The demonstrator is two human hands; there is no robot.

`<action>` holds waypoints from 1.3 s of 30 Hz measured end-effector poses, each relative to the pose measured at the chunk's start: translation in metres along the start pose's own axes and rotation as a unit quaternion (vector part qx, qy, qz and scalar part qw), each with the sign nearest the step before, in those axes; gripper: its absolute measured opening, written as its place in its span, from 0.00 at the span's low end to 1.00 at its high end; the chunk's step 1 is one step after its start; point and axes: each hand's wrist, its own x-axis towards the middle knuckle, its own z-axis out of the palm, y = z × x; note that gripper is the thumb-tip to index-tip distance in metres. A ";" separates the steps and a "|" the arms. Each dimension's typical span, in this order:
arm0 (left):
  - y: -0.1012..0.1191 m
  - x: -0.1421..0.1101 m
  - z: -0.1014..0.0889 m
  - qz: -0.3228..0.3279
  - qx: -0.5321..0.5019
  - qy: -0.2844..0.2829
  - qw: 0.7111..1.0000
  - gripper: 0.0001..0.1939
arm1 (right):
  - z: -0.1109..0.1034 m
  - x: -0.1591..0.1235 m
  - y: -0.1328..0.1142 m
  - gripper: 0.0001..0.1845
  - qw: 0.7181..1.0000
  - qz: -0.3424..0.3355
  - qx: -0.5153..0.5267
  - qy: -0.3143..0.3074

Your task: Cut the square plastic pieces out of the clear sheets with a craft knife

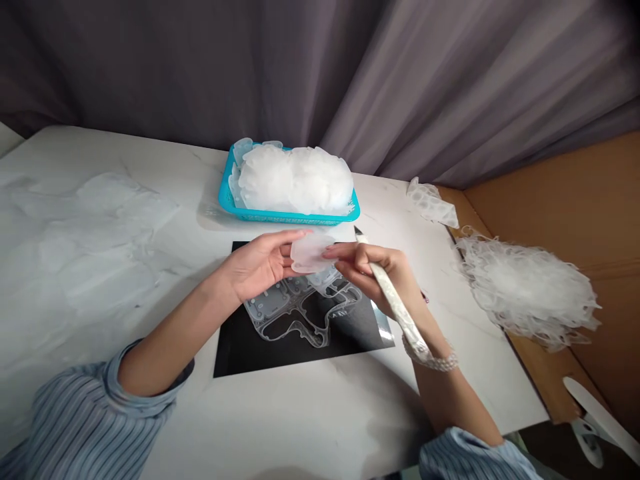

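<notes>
My left hand (pixel 263 263) grips the edge of a small stack of frosted plastic pieces (pixel 310 253) with rounded ends. My right hand (pixel 373 267) pinches the right side of the same pieces. Tucked across that hand is a slim, white-wrapped tool (pixel 393 300) with a dark pointed tip facing away from me; its exact kind is unclear. Below both hands, a clear moulded plastic sheet with cut-outs (pixel 300 327) lies on a black mat (pixel 240 347). Part of the sheet is hidden by the hands.
Behind the mat stands a blue basket (pixel 285 217) heaped with frosted pieces (pixel 295 180). Large translucent sheets (pixel 80 253) cover the table's left side. On the right are a tangled pile of thin plastic offcuts (pixel 530 290), a crumpled perforated strip (pixel 433 203) and a cardboard wall (pixel 565 200).
</notes>
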 end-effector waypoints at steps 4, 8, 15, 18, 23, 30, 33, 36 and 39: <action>0.003 -0.001 -0.003 0.047 0.047 -0.013 0.998 0.22 | -0.003 0.004 0.006 0.18 0.996 0.002 0.078 0.050; 0.004 -0.001 -0.004 0.050 0.045 -0.022 0.997 0.20 | -0.004 0.011 0.016 0.20 0.986 0.061 0.133 0.076; 0.003 -0.001 -0.004 0.044 0.050 -0.042 0.997 0.19 | 0.005 0.011 0.021 0.26 0.979 0.111 0.164 0.050; 0.002 -0.001 -0.006 0.036 0.039 -0.053 0.997 0.17 | 0.004 0.010 0.021 0.27 0.980 0.105 0.158 0.058; 0.003 0.000 -0.008 0.033 0.012 -0.044 0.998 0.13 | 0.002 0.010 0.022 0.26 0.980 0.099 0.157 0.069; -0.002 -0.003 0.000 0.031 0.029 -0.029 0.999 0.14 | 0.009 0.009 0.025 0.25 0.981 0.107 0.144 0.071; -0.004 -0.002 -0.003 0.038 0.046 -0.023 0.998 0.13 | 0.004 0.013 0.026 0.27 0.984 0.081 0.110 0.116; 0.000 -0.002 -0.008 0.080 0.067 0.014 0.994 0.16 | -0.013 0.037 0.021 0.27 0.969 -0.008 0.010 0.245; 0.007 -0.006 -0.010 0.109 0.073 0.037 0.991 0.16 | -0.025 0.087 0.014 0.18 0.919 -0.135 -0.163 0.333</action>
